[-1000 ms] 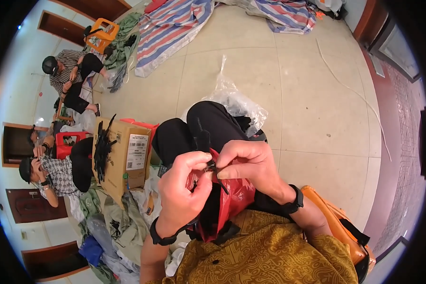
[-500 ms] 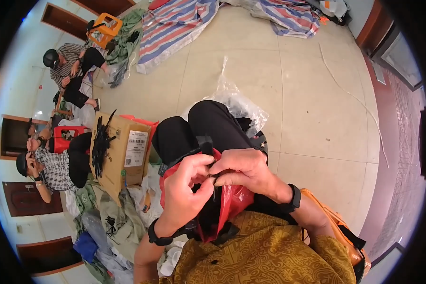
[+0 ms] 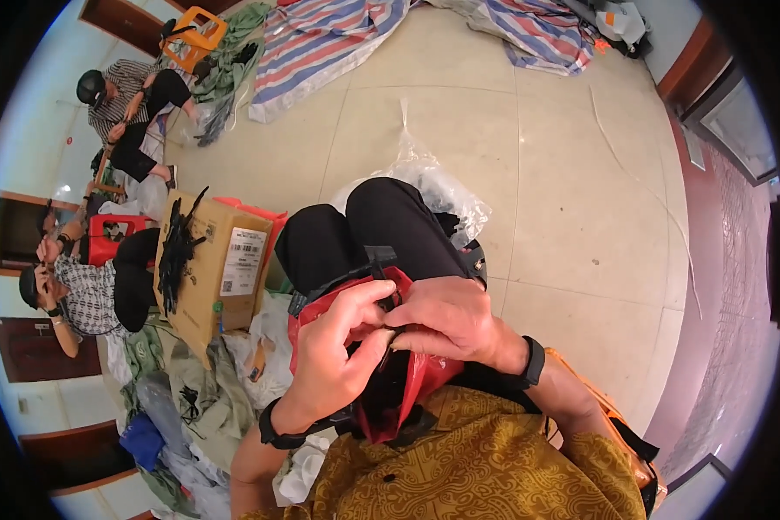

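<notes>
Both of my hands meet over my lap, with their fingertips pinched together on a small dark strip [image 3: 395, 300]. My left hand [image 3: 338, 351] grips it between thumb and fingers, and my right hand [image 3: 446, 319] pinches it from the other side. Most of the strip is hidden by the fingers, so its exact kind cannot be made out. Under the hands, a red plastic bag [image 3: 438, 371] lies open across my lap, dark inside. Black tape-like pieces [image 3: 380, 256] show at its far edge.
A cardboard box [image 3: 221, 232] stands to my left, with a bundle of black strips [image 3: 178, 251] on it. Two people sit beyond it at the left. Clear plastic bags [image 3: 425, 169] lie past my knees. Striped sheeting [image 3: 321, 52] covers floor at the back.
The view has shifted slightly, and the box sits a little further left. My hands stay pinched together, with the fingers adjusted slightly around the dark strip.
</notes>
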`<action>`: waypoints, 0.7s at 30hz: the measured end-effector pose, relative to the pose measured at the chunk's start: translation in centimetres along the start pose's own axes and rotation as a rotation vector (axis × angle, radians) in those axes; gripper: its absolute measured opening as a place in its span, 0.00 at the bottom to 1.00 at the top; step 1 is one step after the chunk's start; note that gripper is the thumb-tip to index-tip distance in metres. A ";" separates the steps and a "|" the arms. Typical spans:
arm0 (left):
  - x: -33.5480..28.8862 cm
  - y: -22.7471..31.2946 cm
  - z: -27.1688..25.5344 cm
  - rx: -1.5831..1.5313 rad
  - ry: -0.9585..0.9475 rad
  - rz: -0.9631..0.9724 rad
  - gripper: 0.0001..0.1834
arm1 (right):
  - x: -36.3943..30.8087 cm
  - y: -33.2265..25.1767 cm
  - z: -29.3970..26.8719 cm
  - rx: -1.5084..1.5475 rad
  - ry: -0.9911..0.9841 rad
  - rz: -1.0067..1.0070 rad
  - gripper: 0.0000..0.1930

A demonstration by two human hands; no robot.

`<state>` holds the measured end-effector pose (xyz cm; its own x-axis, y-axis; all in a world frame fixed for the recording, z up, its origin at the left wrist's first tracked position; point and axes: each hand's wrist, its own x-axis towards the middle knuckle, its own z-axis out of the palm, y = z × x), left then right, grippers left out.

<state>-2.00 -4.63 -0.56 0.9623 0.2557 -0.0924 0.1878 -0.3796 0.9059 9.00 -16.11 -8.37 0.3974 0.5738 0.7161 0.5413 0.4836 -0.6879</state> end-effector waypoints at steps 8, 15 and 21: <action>-0.2 0.2 -0.5 -0.058 -0.056 0.054 0.21 | 0.3 0.2 0.2 -0.091 -0.009 -0.090 0.14; -0.5 -0.3 -0.7 -0.189 -0.045 0.097 0.23 | 1.4 -0.4 -0.1 -0.208 0.016 -0.203 0.16; -0.8 -0.5 -0.5 -0.110 0.004 0.089 0.23 | 2.0 -0.8 -0.6 -0.125 -0.020 -0.106 0.16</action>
<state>-2.94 -4.15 -0.74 0.9735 0.2287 -0.0080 0.0785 -0.3012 0.9503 9.86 -15.75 -6.33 0.3190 0.5372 0.7808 0.6677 0.4573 -0.5874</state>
